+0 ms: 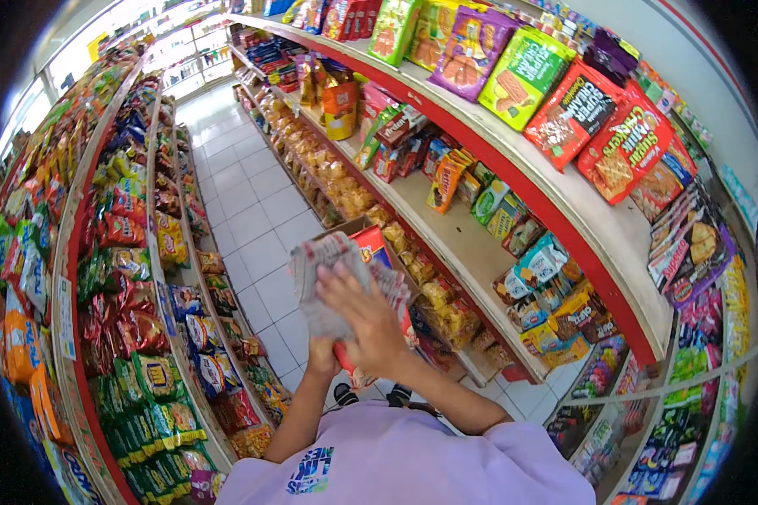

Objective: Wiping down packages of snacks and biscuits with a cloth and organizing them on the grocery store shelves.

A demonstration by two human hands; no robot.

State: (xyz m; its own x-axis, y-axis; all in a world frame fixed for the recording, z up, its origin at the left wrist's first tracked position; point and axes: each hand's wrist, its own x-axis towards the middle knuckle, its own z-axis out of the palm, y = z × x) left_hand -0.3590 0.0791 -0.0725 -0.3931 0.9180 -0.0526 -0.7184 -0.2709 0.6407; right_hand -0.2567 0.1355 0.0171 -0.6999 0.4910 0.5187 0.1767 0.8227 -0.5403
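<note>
My right hand (360, 315) is pressed on a grey cloth (322, 278) with reddish marks, its fingers spread over the folds. Beneath and beside the cloth is a red snack packet (343, 360), which my left hand (324, 358) grips near its lower end. The cloth hides most of that packet. Just past my hands stands an open cardboard box (347, 226) with another red packet (371, 243) in it.
Right of me, a red-edged shelf (480, 126) bears biscuit packets (527, 76), with more packets (445, 183) on the shelf below. Snack racks (69, 315) line the left side. A tiled aisle (252, 208) runs ahead between them.
</note>
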